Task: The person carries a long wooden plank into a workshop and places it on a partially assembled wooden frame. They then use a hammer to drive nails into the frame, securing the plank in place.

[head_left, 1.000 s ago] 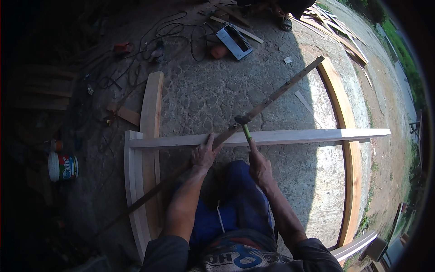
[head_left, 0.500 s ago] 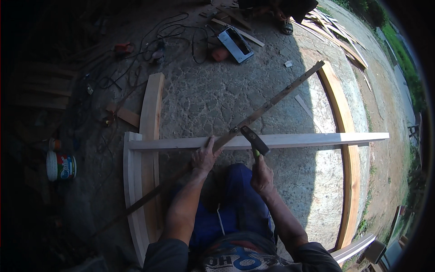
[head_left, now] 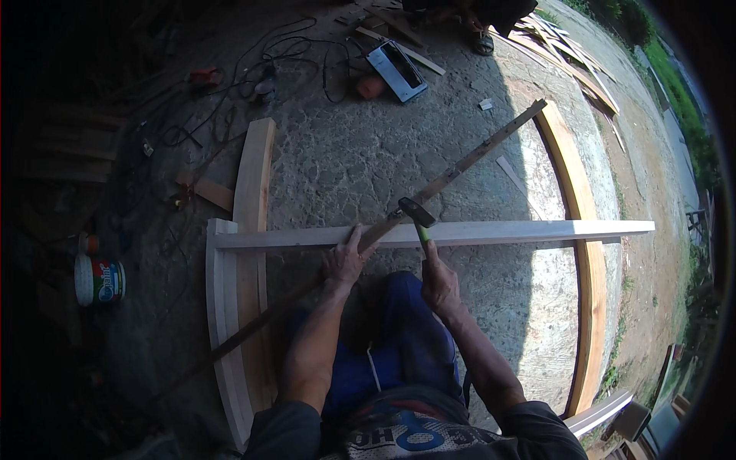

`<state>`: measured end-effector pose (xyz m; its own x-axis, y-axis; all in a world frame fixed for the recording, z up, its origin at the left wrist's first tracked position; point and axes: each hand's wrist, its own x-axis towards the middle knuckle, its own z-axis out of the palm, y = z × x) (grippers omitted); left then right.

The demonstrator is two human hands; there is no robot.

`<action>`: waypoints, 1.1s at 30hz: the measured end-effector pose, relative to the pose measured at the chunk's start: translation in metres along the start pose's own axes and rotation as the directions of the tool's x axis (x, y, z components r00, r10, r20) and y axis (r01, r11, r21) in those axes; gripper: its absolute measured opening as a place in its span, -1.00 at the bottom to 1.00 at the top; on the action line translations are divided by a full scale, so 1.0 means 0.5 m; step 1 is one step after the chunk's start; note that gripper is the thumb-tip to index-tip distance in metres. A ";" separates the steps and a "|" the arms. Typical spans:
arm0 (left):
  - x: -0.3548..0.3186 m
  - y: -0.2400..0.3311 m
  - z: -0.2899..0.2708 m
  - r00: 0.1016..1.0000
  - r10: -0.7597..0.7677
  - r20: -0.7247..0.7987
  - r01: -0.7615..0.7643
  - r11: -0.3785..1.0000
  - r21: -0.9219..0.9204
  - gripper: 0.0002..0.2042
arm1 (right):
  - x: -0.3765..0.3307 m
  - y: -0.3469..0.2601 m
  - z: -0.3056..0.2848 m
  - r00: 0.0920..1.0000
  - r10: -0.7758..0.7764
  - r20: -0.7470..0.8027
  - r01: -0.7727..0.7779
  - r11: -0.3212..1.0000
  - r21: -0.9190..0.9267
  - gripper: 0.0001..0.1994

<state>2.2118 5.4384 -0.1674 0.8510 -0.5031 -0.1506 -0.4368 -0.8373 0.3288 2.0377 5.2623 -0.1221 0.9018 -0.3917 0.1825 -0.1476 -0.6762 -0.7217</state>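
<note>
A long, dark, weathered wooden strip (head_left: 483, 151) lies slantwise across a pale planed beam (head_left: 498, 233), running from lower left to upper right. My left hand (head_left: 346, 262) is closed on the strip where it crosses the beam, its fingers resting against the beam too. In my right hand (head_left: 439, 282) is a hammer (head_left: 418, 212), gripped by its green handle. The dark hammer head is over the strip, just beyond the beam; whether it touches the wood I cannot tell.
Two thick timbers, a left one (head_left: 253, 169) and a right one (head_left: 589, 307), lie under the beam's ends. A paint bucket (head_left: 98, 280) stands at left. Beyond lie cables (head_left: 287, 57), a silver-blue power tool (head_left: 397, 70) and scrap boards (head_left: 571, 61); another person's foot (head_left: 484, 44) shows there.
The hammer and my right hand have moved left, bringing the head over the dark strip. My left hand keeps its place on the strip; the whole view has shifted slightly.
</note>
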 end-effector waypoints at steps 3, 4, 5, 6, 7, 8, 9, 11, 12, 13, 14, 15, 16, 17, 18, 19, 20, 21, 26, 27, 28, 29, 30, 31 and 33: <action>0.012 0.008 -0.004 0.999 0.021 -0.039 -0.021 1.000 0.001 -0.29 | 0.021 0.033 0.006 0.944 0.252 0.214 -0.251 0.967 -0.033 -0.34; 0.009 -0.016 0.011 0.997 0.023 -0.080 -0.022 1.000 0.011 -0.29 | 0.034 0.006 -0.004 0.963 0.193 0.187 -0.196 0.981 -0.002 -0.33; -0.002 -0.030 0.027 0.995 0.031 -0.100 -0.029 0.999 0.016 -0.29 | 0.030 -0.029 -0.030 0.975 0.155 0.162 -0.160 0.987 0.021 -0.32; -0.001 -0.031 0.027 0.996 0.011 -0.093 -0.009 1.000 0.022 -0.29 | 0.031 -0.046 -0.045 0.984 0.115 0.133 -0.121 0.992 0.043 -0.31; 0.004 -0.025 0.021 0.997 0.000 -0.082 0.002 1.000 0.026 -0.29 | 0.033 -0.048 -0.051 0.999 -0.050 -0.006 0.051 0.998 0.038 -0.28; 0.007 -0.019 0.015 0.997 -0.011 -0.071 0.014 0.999 0.030 -0.29 | 0.026 -0.056 -0.059 0.993 -0.102 -0.064 0.105 0.994 0.036 -0.27; 0.004 -0.015 0.013 0.998 -0.011 -0.060 0.013 0.999 0.036 -0.29 | 0.014 -0.068 -0.066 0.981 -0.155 -0.120 0.160 0.987 0.032 -0.27; 0.000 -0.004 0.006 0.999 -0.002 -0.040 0.004 0.998 0.055 -0.29 | -0.015 -0.028 -0.030 0.985 -0.124 -0.121 0.130 0.991 0.037 -0.26; -0.005 0.005 0.007 1.000 0.007 -0.028 -0.005 0.999 0.053 -0.29 | -0.031 0.020 0.009 0.998 -0.036 -0.060 0.038 0.999 0.034 -0.26; -0.003 0.003 0.003 0.999 0.000 -0.032 0.001 0.999 0.052 -0.28 | -0.003 0.028 0.007 0.982 0.126 0.138 -0.125 0.992 -0.013 -0.25; 0.011 0.002 -0.007 0.999 0.000 -0.047 0.002 0.998 0.055 -0.28 | 0.035 0.027 0.004 0.909 0.280 0.310 -0.266 0.960 -0.088 -0.25; 0.022 0.001 -0.010 0.998 0.006 -0.067 -0.002 0.998 0.062 -0.28 | 0.050 0.018 -0.007 0.934 0.223 0.281 -0.210 0.975 -0.077 -0.26; 0.008 -0.016 0.003 0.998 -0.002 -0.067 0.007 0.997 0.073 -0.28 | 0.047 -0.010 -0.019 0.946 0.175 0.271 -0.165 0.984 -0.062 -0.27; 0.001 -0.018 0.009 0.998 -0.006 -0.068 0.011 0.997 0.075 -0.28 | 0.045 -0.032 -0.037 0.958 0.130 0.256 -0.119 0.991 -0.058 -0.28; 0.001 -0.022 0.012 0.999 -0.035 -0.038 0.037 0.998 0.056 -0.29 | 0.044 -0.057 -0.050 0.987 0.045 0.152 -0.043 0.999 -0.017 -0.29; 0.004 -0.015 0.006 0.999 -0.054 0.000 0.054 0.998 0.039 -0.30 | 0.036 -0.081 -0.065 0.999 -0.026 0.037 0.025 1.000 0.013 -0.30; 0.003 -0.010 0.003 0.997 -0.072 0.038 0.071 0.997 0.023 -0.30 | 0.025 -0.092 -0.071 0.992 -0.094 -0.081 0.097 0.995 0.035 -0.32; -0.003 -0.008 0.007 0.995 -0.081 0.060 0.079 0.996 0.032 -0.30 | -0.008 -0.036 -0.018 0.960 -0.181 -0.213 0.197 0.978 0.060 -0.33; -0.014 -0.016 0.013 0.994 0.017 -0.104 -0.011 0.998 0.063 -0.29 | 0.043 -0.009 -0.017 0.952 0.163 0.258 -0.151 0.986 -0.065 -0.30; 0.000 -0.016 0.010 0.996 -0.012 -0.087 0.019 0.997 0.076 -0.31 | 0.041 -0.024 -0.024 0.973 0.114 0.199 -0.107 0.993 -0.042 -0.31; 0.004 -0.014 0.008 0.996 -0.015 -0.087 0.020 0.999 0.051 -0.31 | 0.033 -0.039 -0.036 0.987 0.071 0.143 -0.068 0.997 -0.028 -0.31; 0.005 -0.014 0.007 0.996 -0.020 -0.088 0.022 0.999 0.026 -0.31 | 0.037 -0.059 -0.052 0.994 0.043 0.100 -0.035 0.996 -0.085 -0.32; -0.001 -0.014 0.006 0.996 -0.025 -0.088 0.025 1.000 0.001 -0.31 | 0.027 -0.042 -0.037 0.979 0.087 0.186 -0.067 0.992 -0.111 -0.32; 0.001 0.002 -0.006 0.998 -0.015 -0.065 0.016 1.000 0.022 -0.29 | 0.020 -0.010 -0.019 0.959 0.137 0.247 -0.104 0.984 -0.145 -0.32; 0.005 0.009 -0.003 0.999 -0.033 -0.010 0.033 0.999 0.023 -0.29 | 0.046 0.026 0.000 0.899 0.255 0.356 -0.187 0.959 -0.213 -0.34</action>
<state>2.2125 5.4339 -0.1649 0.8678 -0.4730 -0.1521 -0.4149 -0.8583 0.3020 2.0566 5.2448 -0.1273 0.9178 -0.3022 -0.2576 -0.3970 -0.7079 -0.5842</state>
